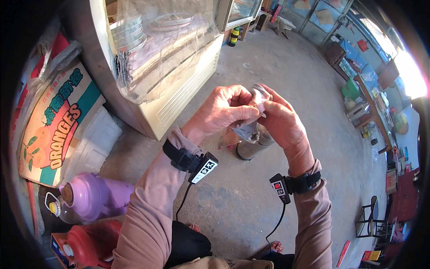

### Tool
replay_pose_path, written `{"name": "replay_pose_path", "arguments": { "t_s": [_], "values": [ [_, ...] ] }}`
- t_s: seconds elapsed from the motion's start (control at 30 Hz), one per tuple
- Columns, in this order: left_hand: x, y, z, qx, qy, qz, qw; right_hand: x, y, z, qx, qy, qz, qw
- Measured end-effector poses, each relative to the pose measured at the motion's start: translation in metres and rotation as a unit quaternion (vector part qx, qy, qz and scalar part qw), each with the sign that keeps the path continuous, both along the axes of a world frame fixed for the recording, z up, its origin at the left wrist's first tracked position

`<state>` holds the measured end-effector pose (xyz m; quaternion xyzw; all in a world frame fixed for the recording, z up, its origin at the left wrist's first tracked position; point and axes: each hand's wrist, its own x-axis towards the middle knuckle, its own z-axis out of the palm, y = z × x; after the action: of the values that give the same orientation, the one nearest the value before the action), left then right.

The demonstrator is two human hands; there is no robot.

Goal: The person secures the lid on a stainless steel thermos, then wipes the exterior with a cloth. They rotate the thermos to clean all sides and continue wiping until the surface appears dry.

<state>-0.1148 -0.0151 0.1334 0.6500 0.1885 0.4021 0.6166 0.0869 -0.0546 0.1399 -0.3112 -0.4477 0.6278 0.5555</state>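
My left hand [228, 106] and my right hand [280, 117] meet in the middle of the head view, in front of my body. Between their fingertips they pinch a small crumpled piece of greyish-pink cloth or film [258, 95]; what it is exactly I cannot tell. A grey, ragged piece [248, 131] hangs below the fingers, and whether it joins the pinched piece is unclear. Beneath the hands a grey cylinder [253, 148] stands on the floor, partly hidden by the right hand and the hanging piece. Both wrists wear black straps with small marked devices.
At the left stand a cream cabinet [188, 97] with stacked bowls [129, 33] under netting, an oranges carton [53, 124], a purple vacuum flask [100, 196] and a red one [92, 243]. Cluttered tables [373, 101] and a black chair [371, 218] are on the right. The floor is concrete.
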Motion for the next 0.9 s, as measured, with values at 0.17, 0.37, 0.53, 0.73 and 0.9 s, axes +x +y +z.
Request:
{"name": "replay_pose_path", "arguments": {
  "t_s": [0.17, 0.37, 0.53, 0.73, 0.9],
  "values": [
    [0.002, -0.002, -0.002, -0.055, -0.002, 0.056, 0.997, -0.011, 0.001, -0.004, 0.013, -0.072, -0.077, 0.994],
    [-0.001, 0.019, -0.019, -0.143, -0.084, 0.082, 0.983, 0.003, -0.002, -0.010, -0.065, 0.004, -0.107, 0.992],
    [0.008, 0.020, -0.029, -0.257, -0.187, 0.082, 0.945, 0.013, 0.004, -0.023, -0.127, 0.145, -0.158, 0.969],
    [0.012, 0.002, -0.021, -0.280, -0.209, 0.134, 0.927, 0.026, 0.025, -0.038, -0.182, 0.296, -0.071, 0.935],
    [-0.004, -0.001, -0.018, -0.126, 0.013, -0.004, 0.992, 0.036, 0.015, -0.048, -0.132, 0.315, 0.039, 0.939]
  ]
}}
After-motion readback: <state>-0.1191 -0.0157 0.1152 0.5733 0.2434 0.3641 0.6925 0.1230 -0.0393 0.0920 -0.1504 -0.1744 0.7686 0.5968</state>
